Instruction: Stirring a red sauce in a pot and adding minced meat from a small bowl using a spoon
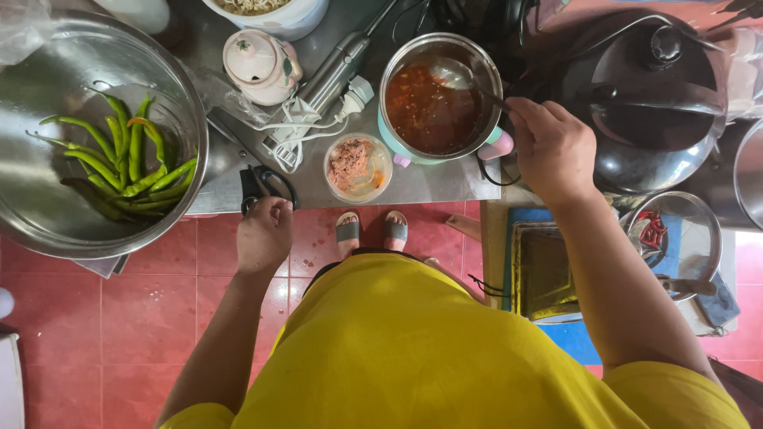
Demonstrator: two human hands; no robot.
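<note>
Seen from above: the right hand [552,147] grips the handle of a ladle [457,75], fingers closed around it, its bowl in a pot [439,95] of red broth near the counter's [445,181] front edge. The left hand [265,234], fingers curled, rests at that edge on black scissors [266,187]. A steel bowl [48,202] of green chillies [127,159] overhangs the left end.
</note>
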